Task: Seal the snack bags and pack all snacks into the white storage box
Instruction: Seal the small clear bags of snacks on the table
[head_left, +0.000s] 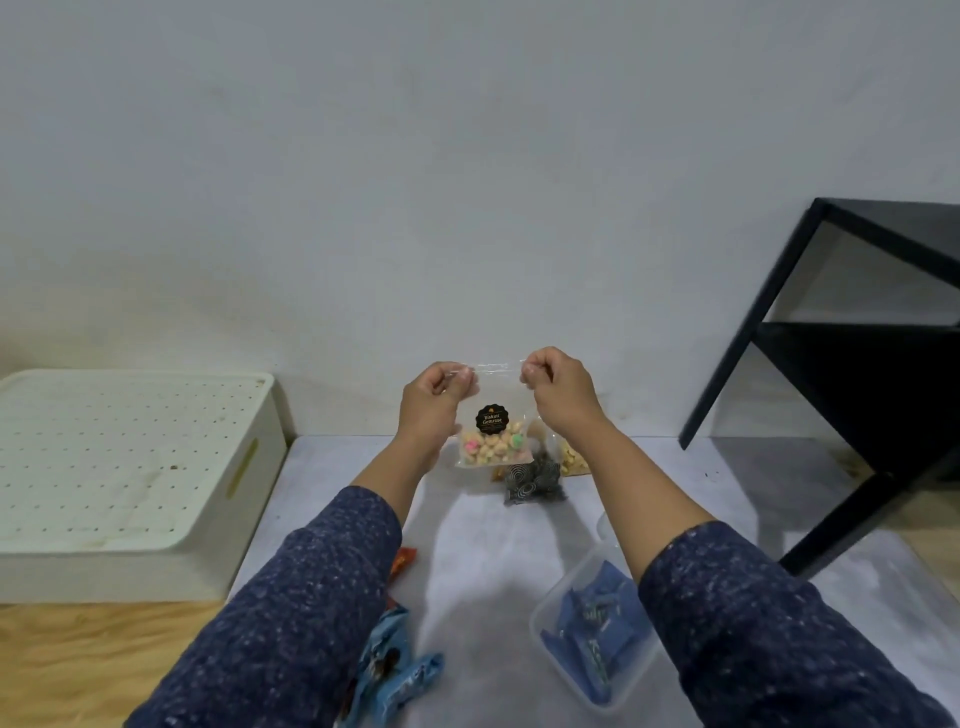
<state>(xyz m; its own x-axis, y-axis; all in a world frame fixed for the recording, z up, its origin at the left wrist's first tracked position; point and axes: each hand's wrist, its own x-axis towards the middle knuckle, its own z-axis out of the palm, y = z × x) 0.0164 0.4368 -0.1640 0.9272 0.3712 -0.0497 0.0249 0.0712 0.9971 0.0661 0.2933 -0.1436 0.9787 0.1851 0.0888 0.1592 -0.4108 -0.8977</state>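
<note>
Left hand (434, 397) and right hand (556, 384) each pinch a top corner of a small clear plastic bag of pale and pastel biscuits with a black round label (491, 436), held upright above the grey bench (483, 540). Whether its strip is closed cannot be told. Nothing looks packed yet: white perforated-lid storage box (130, 467) sits shut, well left of the hands. Other snack bags (540, 475) lie below and beyond the held bag; blue wrappers (395, 670) and a clear tub of blue packets (597, 634) lie nearer the body.
</note>
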